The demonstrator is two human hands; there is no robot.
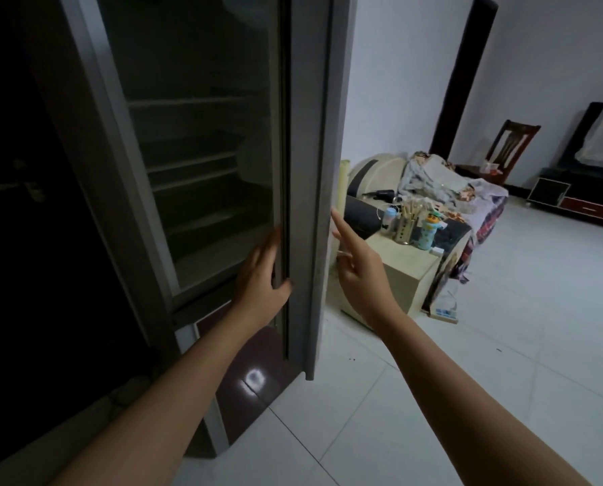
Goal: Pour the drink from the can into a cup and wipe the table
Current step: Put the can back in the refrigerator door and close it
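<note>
White floor tiles filled the lower right of the frame, running back to a pale wall. At the left and centre stood a tall dark fridge, its grey door swung out edge-on toward the camera. Bare shelves showed dimly inside. No can and no cup appeared anywhere on them, though the interior was too dark to be sure.

The left hand sat at centre frame, fingers curled around the inner edge of the door and thumb pressed on its near face, gripping it. The right hand, just right of the door's edge, was spread wide and held nothing, its fingers stretched up beside the door without clearly touching it.

At right of centre a small cream table carried a jar of chopsticks and two child's bottles. Behind it lay a sofa heaped with clothes. A wooden chair stood at the upper right.

The door looked tall, stiff and fairly heavy, and was best pulled by its long edge, as the left hand had it. A can, once found, would probably be light, thin-walled and perhaps wet and slippery from cold. It should be taken around its middle with a full wrap of the fingers.
</note>
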